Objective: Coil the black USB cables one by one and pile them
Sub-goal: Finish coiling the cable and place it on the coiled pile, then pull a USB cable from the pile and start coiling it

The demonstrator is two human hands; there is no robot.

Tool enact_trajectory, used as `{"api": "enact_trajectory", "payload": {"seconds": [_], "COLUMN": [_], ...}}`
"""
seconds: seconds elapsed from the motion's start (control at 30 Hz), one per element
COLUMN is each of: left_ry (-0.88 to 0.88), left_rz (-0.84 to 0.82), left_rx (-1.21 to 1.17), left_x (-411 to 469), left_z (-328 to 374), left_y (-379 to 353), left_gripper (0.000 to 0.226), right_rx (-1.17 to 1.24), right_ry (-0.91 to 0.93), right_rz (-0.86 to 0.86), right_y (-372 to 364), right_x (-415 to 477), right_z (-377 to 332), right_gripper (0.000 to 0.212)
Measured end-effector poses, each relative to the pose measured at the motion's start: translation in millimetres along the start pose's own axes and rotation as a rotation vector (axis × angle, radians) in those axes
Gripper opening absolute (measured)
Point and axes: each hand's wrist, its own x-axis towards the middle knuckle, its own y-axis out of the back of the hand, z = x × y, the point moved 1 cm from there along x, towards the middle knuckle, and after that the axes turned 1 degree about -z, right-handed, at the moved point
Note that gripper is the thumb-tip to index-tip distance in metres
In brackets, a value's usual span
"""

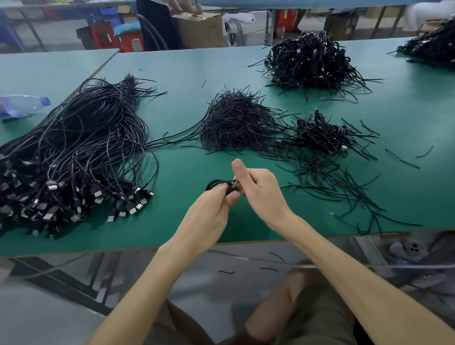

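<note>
At a green desk [180, 67] in a workshop, we hold one coiled USB cable [216, 184] just above the near edge, between our two hands. Our left hand [213, 209] has its grip closed round the small black loop, so the turns cannot spring apart. Our right hand [260, 188], thumb raised, pinches at the bundle's end beside the plug. We judge a tie is being twisted on there, though the tie itself is too thin to make out.

The supplies sit in working order. The heap of uncoiled cables [64, 158] lies to our left with its silver plugs facing us, easy to draw one at a time. A mound of black wire ties [238, 119] lies straight ahead within reach. The small pile of finished coils [324, 134] lies to our right, beside the ties. Larger finished piles [307, 60] rest farther back. With the left heap so large, we judge the job far from done. A plastic water bottle [11, 106] lies at the far left.
</note>
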Motion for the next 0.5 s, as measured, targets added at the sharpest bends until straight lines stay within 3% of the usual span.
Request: {"api": "enact_trajectory", "payload": {"seconds": [0.13,0.23,0.4,0.5], "left_ry": [0.057,0.146,0.305,0.356], "left_rz": [0.098,0.110,0.175,0.258], "left_rx": [-0.309,-0.631,-1.187,-1.275], "left_x": [4.7,9.5,9.6,12.6], "left_z": [0.0,5.3,15.8,16.8], "left_y": [-5.6,-7.5,-15.4,-16.0], "left_gripper": [0.031,0.049,0.045,0.038], "right_rx": [0.002,-0.009,-0.081,-0.241], "right_ry": [0.038,0.072,0.139,0.196], "right_rz": [0.035,0.054,0.041,0.020], "right_y": [-5.0,-10.2,-14.7,-20.3], "right_x": [-3.3,-7.6,-10.8,-13.2], "right_z": [-3.0,-1.6,-1.8,-1.2], "right_gripper": [0.060,0.058,0.050,0.043]}}
